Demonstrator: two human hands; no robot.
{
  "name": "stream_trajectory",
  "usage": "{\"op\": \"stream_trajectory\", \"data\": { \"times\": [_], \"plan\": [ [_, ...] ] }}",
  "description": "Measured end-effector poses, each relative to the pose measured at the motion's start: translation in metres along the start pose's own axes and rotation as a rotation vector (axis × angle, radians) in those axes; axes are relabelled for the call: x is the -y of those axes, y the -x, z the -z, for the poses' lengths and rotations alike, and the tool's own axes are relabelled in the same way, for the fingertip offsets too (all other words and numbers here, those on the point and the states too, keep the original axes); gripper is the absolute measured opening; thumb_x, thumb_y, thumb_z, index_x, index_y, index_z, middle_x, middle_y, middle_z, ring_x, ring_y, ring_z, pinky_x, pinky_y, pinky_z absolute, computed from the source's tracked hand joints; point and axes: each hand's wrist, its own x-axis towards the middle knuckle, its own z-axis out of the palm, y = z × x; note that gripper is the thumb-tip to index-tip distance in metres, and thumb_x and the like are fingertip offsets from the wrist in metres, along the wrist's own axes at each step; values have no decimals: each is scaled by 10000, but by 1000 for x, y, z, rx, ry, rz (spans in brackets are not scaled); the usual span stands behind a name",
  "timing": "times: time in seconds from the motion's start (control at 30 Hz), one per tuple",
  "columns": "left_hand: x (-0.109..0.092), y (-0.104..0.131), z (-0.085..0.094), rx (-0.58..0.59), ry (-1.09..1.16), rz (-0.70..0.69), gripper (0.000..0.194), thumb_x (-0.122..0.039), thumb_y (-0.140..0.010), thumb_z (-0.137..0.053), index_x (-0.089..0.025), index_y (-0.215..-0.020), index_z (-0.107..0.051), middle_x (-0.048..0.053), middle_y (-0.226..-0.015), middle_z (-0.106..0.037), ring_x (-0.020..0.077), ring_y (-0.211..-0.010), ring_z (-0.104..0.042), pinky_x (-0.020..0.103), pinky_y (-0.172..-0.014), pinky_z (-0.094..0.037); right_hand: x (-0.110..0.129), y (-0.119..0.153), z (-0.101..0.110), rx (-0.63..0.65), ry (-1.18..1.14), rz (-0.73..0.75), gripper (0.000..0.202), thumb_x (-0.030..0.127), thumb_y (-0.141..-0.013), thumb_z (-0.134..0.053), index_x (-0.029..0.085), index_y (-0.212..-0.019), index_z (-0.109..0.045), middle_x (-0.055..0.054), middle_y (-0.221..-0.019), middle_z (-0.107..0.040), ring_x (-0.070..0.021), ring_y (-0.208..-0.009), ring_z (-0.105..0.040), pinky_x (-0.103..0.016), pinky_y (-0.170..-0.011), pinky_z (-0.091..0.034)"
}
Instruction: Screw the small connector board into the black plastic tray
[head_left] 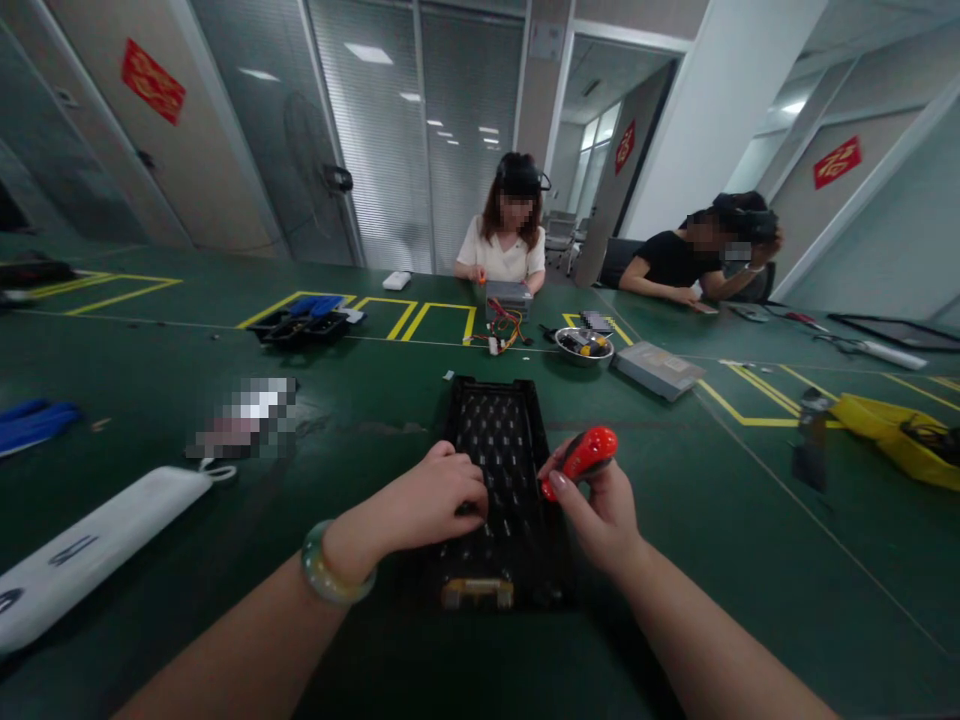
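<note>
A black tray-like case (499, 450) with rows of small metallic pieces lies on the green table in front of me. Over its left side is my left hand (442, 495), its fingers curled down; whatever they may pinch is hidden. At the case's right edge my right hand (600, 505) holds a red and black screwdriver handle (592, 452) between thumb and fingers, tilted up to the right. The tool's tip cannot be made out. A yellowish part (478, 593) sits at the near end of the case.
Beyond the case are a metal bowl (584, 358) of parts, a grey box (658, 370), and a black tray (304, 325). A long white object (97, 550) lies left, a yellow bag (896, 435) right. Two people sit across the table, one by a power supply (509, 298).
</note>
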Motion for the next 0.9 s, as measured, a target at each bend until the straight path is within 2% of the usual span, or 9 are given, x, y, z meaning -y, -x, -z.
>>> {"op": "stream_trajectory", "data": {
  "times": [0.27, 0.4, 0.5, 0.63, 0.9],
  "plan": [
    [-3, -3, -2, -41, 104, 45, 58, -158, -843, -614, -206, -811, -608, -59, -796, -644, 128, -781, -563, 333, -892, -268, 1, -4, -2, -72, -10, -36, 163, 347, -937, -630, 216, -1022, -582, -27, -900, -663, -173, -799, -629, -327, -746, -498],
    [0, -4, -3, -47, 190, 70, 11, -223, -882, -633, -225, -876, -642, -62, -881, -683, 125, -834, -601, 331, -925, -263, 0, -5, -2, -75, -15, -42, 183, 359, -932, -637, 215, -1027, -578, -30, -898, -664, -174, -792, -631, -333, -740, -507],
    [-1, -5, -4, -50, 236, 78, 55, -249, -901, -642, -254, -944, -676, -62, -948, -717, 135, -907, -629, 336, -945, -251, -3, -5, -2, -72, -16, -51, 203, 366, -925, -649, 215, -1043, -579, -35, -908, -674, -179, -799, -637, -338, -743, -515],
    [-10, -6, -3, -45, 294, 81, 90, -293, -901, -670, -277, -988, -687, -69, -1000, -732, 140, -959, -633, 333, -952, -246, -8, -5, -2, -90, -55, -57, 230, 373, -915, -662, 224, -1068, -576, -36, -916, -675, -186, -813, -644, -351, -749, -533],
    [-32, -10, -1, 56, 349, 10, 68, -303, -895, -694, -259, -947, -690, -88, -969, -735, 130, -955, -620, 323, -948, -240, -7, -5, -2, -89, -43, -51, 233, 389, -909, -664, 241, -1067, -577, -29, -904, -654, -187, -785, -636, -359, -710, -538]
  ]
}}
